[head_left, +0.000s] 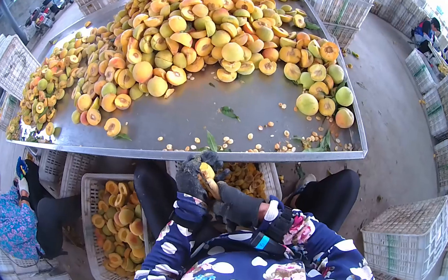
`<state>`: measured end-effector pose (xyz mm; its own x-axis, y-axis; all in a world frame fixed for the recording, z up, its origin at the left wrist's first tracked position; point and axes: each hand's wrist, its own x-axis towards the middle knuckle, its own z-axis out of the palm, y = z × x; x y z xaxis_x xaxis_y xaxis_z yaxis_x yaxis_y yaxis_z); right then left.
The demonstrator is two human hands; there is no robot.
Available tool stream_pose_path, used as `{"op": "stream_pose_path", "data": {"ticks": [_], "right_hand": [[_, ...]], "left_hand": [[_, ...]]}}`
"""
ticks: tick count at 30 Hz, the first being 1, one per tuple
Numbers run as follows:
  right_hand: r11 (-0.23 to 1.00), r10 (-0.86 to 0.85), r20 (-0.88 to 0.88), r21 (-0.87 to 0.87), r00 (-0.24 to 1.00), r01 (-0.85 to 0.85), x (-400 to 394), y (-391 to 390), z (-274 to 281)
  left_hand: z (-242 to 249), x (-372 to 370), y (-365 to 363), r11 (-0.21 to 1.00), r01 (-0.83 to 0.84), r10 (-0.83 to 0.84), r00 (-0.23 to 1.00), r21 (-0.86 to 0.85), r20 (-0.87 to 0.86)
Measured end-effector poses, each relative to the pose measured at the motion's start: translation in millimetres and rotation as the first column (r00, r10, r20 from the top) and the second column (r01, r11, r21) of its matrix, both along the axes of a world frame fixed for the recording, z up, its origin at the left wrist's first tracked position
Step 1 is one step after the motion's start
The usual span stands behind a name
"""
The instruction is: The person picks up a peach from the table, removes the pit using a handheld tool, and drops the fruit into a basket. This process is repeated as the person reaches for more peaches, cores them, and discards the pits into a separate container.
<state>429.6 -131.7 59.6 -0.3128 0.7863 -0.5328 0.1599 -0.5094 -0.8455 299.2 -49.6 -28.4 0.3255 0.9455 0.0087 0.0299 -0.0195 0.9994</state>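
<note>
So my left hand (194, 175), in a dark grey glove, is curled mostly closed around a yellow fruit piece (207, 170), which sticks out between the fingers just below the table's front edge, center of the frame. My right hand (239, 205), dark glove too, comes in from the right with fingers bent, up against the left one. A tan, elongated bit (211, 187) sits between the two hands. Can't tell if it's more fruit or a handle, or how tightly the right fingers are closed.

Right behind the hands there's a white crate (270, 180) of cut fruit, partly hidden by them. A second crate (86, 218) of halves is lower left, beside the dark-clad knee. The metal table (180, 128) fills the upper middle, with a big fruit pile (211, 29) toward the back and left, and loose pits (257, 147) plus a few leaves near the front edge. Another person (12, 219) in a blue patterned top sits at far lower left, and a stack of pale crates (404, 240) is lower right.
</note>
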Motion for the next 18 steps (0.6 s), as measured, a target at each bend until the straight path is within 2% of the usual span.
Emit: {"op": "stream_pose_path", "data": {"ticks": [2, 3, 4, 5, 6, 8, 9, 10, 11, 12, 14, 17, 18], "right_hand": [[0.984, -0.120, -0.267, -0.161, 0.956, 0.079, 1, -4, -4], [0.979, -0.112, -0.382, -0.203, 0.918, 0.034, 4, -3, -16], [0.971, -0.109, -0.491, -0.240, 0.864, -0.014, 9, -1, -35], [0.973, -0.088, -0.502, -0.229, 0.860, -0.034, 10, 0, -33], [0.974, -0.067, -0.513, -0.218, 0.856, -0.054, 12, 2, -29], [0.993, 0.011, -0.329, -0.109, 0.944, -0.049, 16, 2, -14], [0.998, 0.053, -0.108, 0.019, 0.993, -0.051, 13, 0, -11], [0.986, 0.065, 0.122, 0.143, 0.990, -0.082, 9, 1, -9], [0.956, 0.043, 0.348, 0.257, 0.937, -0.139, 6, 2, -7], [0.941, 0.025, 0.420, 0.297, 0.907, -0.163, 5, 3, -11], [0.905, -0.022, 0.553, 0.366, 0.833, -0.219, 0, 2, -24], [0.905, 0.019, 0.518, 0.355, 0.855, -0.235, -8, 0, -26], [0.918, 0.011, 0.434, 0.353, 0.901, -0.180, -11, -2, -31]], "left_hand": [[-15, -5, 6, 0.998, 0.056, -0.054, 0.998, -0.038, 0.045], [-20, -9, 9, 0.964, 0.186, -0.113, 0.934, -0.191, 0.339], [-25, -13, 10, 0.891, 0.348, -0.107, 0.787, -0.293, 0.608], [-29, -15, 12, 0.788, 0.521, -0.037, 0.574, -0.330, 0.818], [-36, -15, 14, 0.740, 0.544, 0.031, 0.559, -0.395, 0.828], [-46, -14, 19, 0.629, 0.589, 0.170, 0.533, -0.507, 0.829], [-26, -11, 14, 0.654, 0.537, 0.184, 0.571, -0.533, 0.800], [-4, -7, 7, 0.678, 0.482, 0.199, 0.607, -0.555, 0.770], [16, -3, 1, 0.701, 0.427, 0.214, 0.639, -0.572, 0.739], [23, 0, -1, 0.800, 0.341, 0.114, 0.721, -0.494, 0.683], [29, 2, -5, 0.942, 0.199, -0.039, 0.865, -0.270, 0.501], [5, 0, 0, 0.965, 0.153, -0.039, 0.889, -0.215, 0.457], [4, 2, -2, 0.933, 0.142, 0.061, 0.845, -0.332, 0.532]]}}
